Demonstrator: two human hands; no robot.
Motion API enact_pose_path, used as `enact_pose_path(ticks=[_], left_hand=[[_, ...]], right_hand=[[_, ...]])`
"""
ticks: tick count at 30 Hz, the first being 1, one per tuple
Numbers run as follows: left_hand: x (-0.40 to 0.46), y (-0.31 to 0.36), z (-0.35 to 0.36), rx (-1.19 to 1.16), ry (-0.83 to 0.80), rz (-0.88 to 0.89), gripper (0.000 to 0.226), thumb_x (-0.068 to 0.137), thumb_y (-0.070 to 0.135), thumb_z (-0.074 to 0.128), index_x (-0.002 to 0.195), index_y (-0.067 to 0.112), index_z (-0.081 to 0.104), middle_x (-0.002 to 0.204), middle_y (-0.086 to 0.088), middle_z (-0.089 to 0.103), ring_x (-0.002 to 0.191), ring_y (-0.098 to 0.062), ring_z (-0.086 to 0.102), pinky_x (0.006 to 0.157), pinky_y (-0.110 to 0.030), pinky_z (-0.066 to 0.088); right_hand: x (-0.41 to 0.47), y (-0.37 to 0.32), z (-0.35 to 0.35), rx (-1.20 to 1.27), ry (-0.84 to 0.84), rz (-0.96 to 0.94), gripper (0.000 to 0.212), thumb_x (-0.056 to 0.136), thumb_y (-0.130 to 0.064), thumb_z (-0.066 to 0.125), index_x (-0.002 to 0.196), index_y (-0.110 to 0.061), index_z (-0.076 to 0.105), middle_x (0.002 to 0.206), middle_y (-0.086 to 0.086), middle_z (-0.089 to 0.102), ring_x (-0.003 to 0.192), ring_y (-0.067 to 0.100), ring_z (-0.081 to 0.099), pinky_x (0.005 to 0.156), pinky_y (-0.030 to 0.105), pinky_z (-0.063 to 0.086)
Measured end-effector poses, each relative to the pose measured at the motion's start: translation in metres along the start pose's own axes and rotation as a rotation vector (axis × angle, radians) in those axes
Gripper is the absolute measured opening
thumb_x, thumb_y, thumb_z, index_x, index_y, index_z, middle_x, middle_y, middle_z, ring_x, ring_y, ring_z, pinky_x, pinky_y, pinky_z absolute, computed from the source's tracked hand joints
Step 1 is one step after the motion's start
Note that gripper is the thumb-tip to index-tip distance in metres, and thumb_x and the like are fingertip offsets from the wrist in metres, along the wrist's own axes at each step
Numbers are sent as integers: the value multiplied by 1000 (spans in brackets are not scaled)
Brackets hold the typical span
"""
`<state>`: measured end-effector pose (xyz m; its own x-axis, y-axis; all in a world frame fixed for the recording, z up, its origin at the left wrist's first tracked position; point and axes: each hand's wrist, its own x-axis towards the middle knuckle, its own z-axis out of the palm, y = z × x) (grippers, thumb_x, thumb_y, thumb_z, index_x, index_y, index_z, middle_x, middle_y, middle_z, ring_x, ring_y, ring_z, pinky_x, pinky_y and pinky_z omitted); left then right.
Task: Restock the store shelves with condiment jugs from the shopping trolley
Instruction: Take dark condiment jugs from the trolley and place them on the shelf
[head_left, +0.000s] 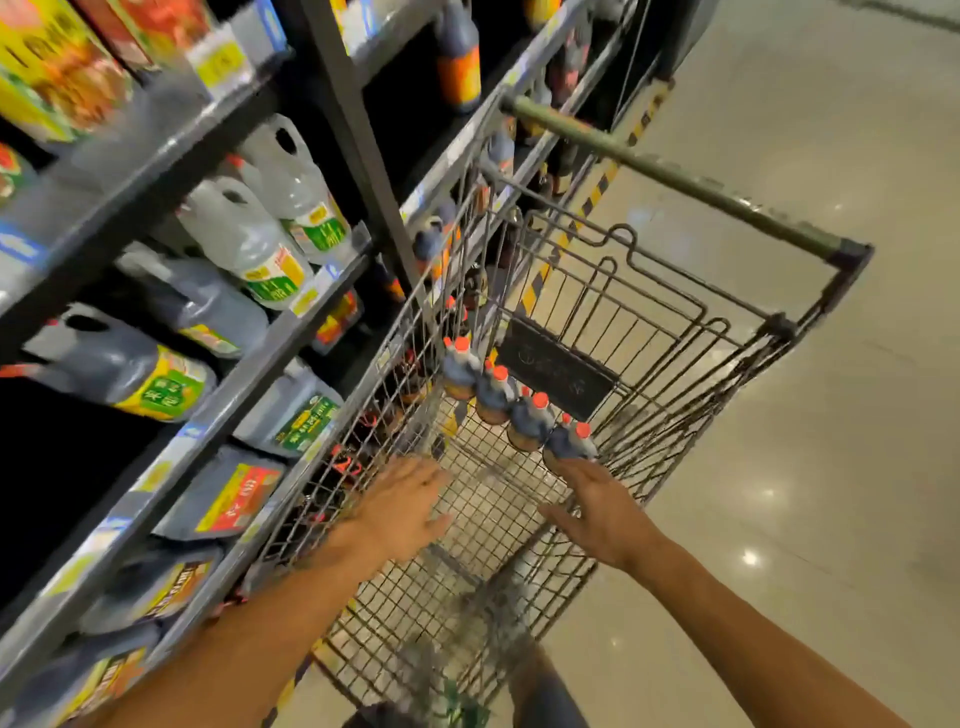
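Store shelves (244, 358): dark metal tiers along the left side, blurred, with price tags on the front edges. Stock: yellow-and-red packages (57, 78) on the top tier; clear jugs (249, 234) with moulded handles and green-yellow labels on the next; dark jugs (119, 364) with green, yellow or red labels on the tiers below, many seen lying at an angle in this tilted view; dark bottles with orange labels (460, 57) in the farther bay. Floor (805, 467): pale, glossy, with a yellow-and-black striped line (597, 192) along the foot of the shelving. Shopping trolley (675, 364): wire basket with a green handle bar, standing just beside the shelves. Contents: four condiment jugs (511, 408), dark liquid, orange-red caps, standing in a row against the handle-end wall of the basket, touching one another; the rest of the wire bottom shows bare mesh. Left hand (400, 512): inside the basket near the shelf-side wall, palm down, fingers spread and apart, holding nothing. Right hand (597, 512): inside the basket, fingers apart and extended, tips at the base of the nearest jug in the row; actual contact cannot be told.
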<state>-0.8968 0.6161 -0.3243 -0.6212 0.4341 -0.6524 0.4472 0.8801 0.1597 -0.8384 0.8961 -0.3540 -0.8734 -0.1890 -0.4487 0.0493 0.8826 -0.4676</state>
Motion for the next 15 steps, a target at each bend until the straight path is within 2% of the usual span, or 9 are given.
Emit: enact_pose_path(ticks=[2, 4, 8, 12, 15], left_hand=[[32, -2, 15, -23, -26, -21, 68, 102, 54, 39, 159, 25, 16, 166, 1, 14, 153, -22, 11, 125, -42, 5], [61, -2, 29, -68, -66, -50, 68, 102, 52, 40, 159, 25, 13, 167, 3, 9, 154, -21, 6, 124, -40, 4], [110, -4, 54, -112, -112, -42, 68, 103, 50, 39, 160, 26, 11, 168, 4, 7, 154, -21, 5, 123, -43, 8], [148, -19, 85, -171, -91, -7, 69, 100, 54, 41, 158, 27, 14, 166, 1, 16, 153, -25, 14, 123, -47, 16], [165, -27, 99, -178, -65, 3, 66, 100, 54, 42, 156, 28, 18, 163, 1, 24, 150, -24, 20, 120, -47, 21]], right_hand=[[28, 14, 10, -19, -59, 31, 82, 92, -72, 39, 151, -15, 40, 151, 8, 47, 139, 26, 42, 116, 38, 35], [51, 28, 19, -26, -93, 43, 72, 94, -60, 52, 150, -15, 41, 150, 7, 48, 138, 26, 43, 115, 37, 37], [89, 48, 23, 28, -50, 89, 59, 92, -50, 63, 139, -18, 47, 135, 5, 55, 122, 25, 54, 103, 39, 47], [127, 50, 19, 97, 114, 137, 57, 89, -33, 72, 139, -18, 49, 135, 4, 54, 121, 21, 55, 98, 23, 40], [163, 50, 26, 110, 176, 174, 58, 89, -36, 71, 140, -19, 50, 137, 4, 55, 122, 22, 56, 102, 32, 45]])
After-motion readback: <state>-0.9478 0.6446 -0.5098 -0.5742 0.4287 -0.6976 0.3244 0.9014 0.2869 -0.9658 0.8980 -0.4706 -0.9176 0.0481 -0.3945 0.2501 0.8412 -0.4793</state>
